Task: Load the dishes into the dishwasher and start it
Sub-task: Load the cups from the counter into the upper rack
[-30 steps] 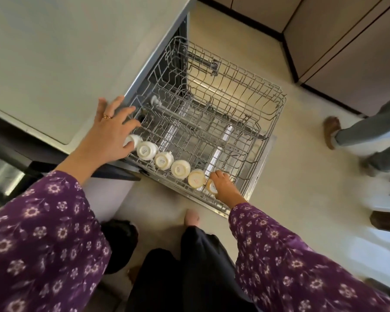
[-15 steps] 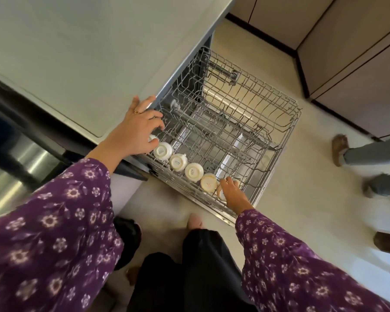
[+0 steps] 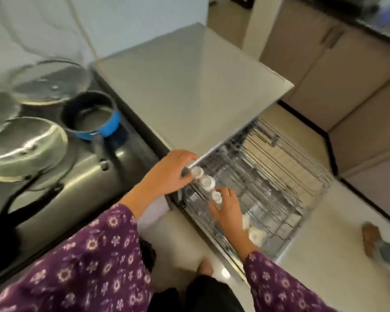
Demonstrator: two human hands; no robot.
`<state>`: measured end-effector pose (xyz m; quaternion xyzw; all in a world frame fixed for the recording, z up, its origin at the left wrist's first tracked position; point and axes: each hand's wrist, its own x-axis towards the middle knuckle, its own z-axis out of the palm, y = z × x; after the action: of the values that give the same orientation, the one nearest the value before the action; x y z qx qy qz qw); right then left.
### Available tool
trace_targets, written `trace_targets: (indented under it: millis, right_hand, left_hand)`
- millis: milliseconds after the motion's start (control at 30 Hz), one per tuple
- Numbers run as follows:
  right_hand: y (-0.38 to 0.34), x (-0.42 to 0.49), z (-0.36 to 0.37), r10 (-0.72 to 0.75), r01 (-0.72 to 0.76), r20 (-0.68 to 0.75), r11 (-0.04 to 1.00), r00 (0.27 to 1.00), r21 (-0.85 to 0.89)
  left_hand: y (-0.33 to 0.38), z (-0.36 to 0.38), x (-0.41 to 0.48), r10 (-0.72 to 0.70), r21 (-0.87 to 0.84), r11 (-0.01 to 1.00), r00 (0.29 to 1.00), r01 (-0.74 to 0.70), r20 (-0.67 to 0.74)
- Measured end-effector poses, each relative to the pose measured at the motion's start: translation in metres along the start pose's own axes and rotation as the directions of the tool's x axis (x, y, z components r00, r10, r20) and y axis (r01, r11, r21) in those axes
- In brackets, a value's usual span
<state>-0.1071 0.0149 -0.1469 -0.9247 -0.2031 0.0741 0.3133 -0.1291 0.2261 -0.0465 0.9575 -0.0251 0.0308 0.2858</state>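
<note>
The dishwasher's wire rack (image 3: 286, 176) is pulled out over the floor. A row of white cups stands upside down along its front: one (image 3: 198, 171) by the left corner, then a second (image 3: 208, 183), a third (image 3: 216, 196) and one at the right end (image 3: 256, 235). My left hand (image 3: 167, 174) is on the front corner of the dishwasher top (image 3: 189, 97), thumb above and fingers curled under its edge, beside the first cup. My right hand (image 3: 229, 211) lies over the middle of the row with fingers spread. Its fingertips are at the third cup, and it hides at least one cup. The picture is blurred.
A steel sink (image 3: 54, 188) at the left holds a blue saucepan (image 3: 92, 115) and round steel lids (image 3: 23, 145). Brown cabinets (image 3: 347, 91) line the far right. Another person's foot (image 3: 370, 239) stands on the floor right of the rack; my own foot (image 3: 205, 266) is below it.
The view has swung up and left, bringing the sink in. My right hand moved from the cup at the row's right end leftward to the middle. My left hand stays at the corner.
</note>
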Motion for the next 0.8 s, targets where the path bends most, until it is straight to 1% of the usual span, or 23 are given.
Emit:
trace_targets:
  millis: [33, 100, 167, 233, 300, 400, 500, 600, 700, 800]
  right_hand:
    - [-0.029, 0.001, 0.003, -0.097, 0.097, -0.017, 0.994, 0.995, 0.048]
    - [-0.087, 0.000, 0.011, -0.243, 0.246, -0.044, 0.962, 0.969, 0.115]
    - [-0.148, -0.005, 0.021, -0.356, 0.357, -0.039, 0.914, 0.934, 0.192]
    - [-0.201, -0.010, 0.032, -0.432, 0.415, -0.001, 0.865, 0.902, 0.281]
    - [-0.255, -0.017, 0.045, -0.509, 0.462, 0.047, 0.813, 0.860, 0.356]
    - [-0.329, -0.028, 0.071, -0.659, 0.586, 0.114, 0.724, 0.743, 0.364]
    - [-0.404, -0.048, 0.107, -0.776, 0.695, 0.202, 0.626, 0.597, 0.353]
    - [-0.470, -0.072, 0.148, -0.837, 0.780, 0.300, 0.539, 0.457, 0.317]
    - [-0.529, -0.104, 0.192, -0.861, 0.839, 0.404, 0.447, 0.309, 0.310]
    - [-0.575, -0.139, 0.235, -0.848, 0.887, 0.500, 0.355, 0.173, 0.294]
  left_hand:
    - [-0.005, -0.016, -0.017, -0.021, 0.015, 1.000, 0.999, 0.022, -0.048]
    - [-0.018, -0.049, -0.054, -0.085, 0.030, 0.995, 0.985, 0.090, -0.148]
    - [-0.031, -0.085, -0.096, -0.155, 0.062, 0.983, 0.957, 0.175, -0.244]
    - [-0.044, -0.116, -0.138, -0.213, 0.085, 0.963, 0.919, 0.254, -0.332]
    - [-0.059, -0.143, -0.189, -0.281, 0.070, 0.937, 0.860, 0.341, -0.425]
    - [-0.083, -0.176, -0.269, -0.397, 0.046, 0.876, 0.772, 0.480, -0.495]
    - [-0.103, -0.206, -0.356, -0.504, 0.010, 0.783, 0.644, 0.621, -0.576]
    - [-0.119, -0.228, -0.436, -0.581, -0.062, 0.687, 0.496, 0.724, -0.645]
    - [-0.133, -0.245, -0.512, -0.661, -0.128, 0.534, 0.319, 0.836, -0.679]
    - [-0.146, -0.261, -0.578, -0.702, -0.200, 0.417, 0.174, 0.887, -0.691]
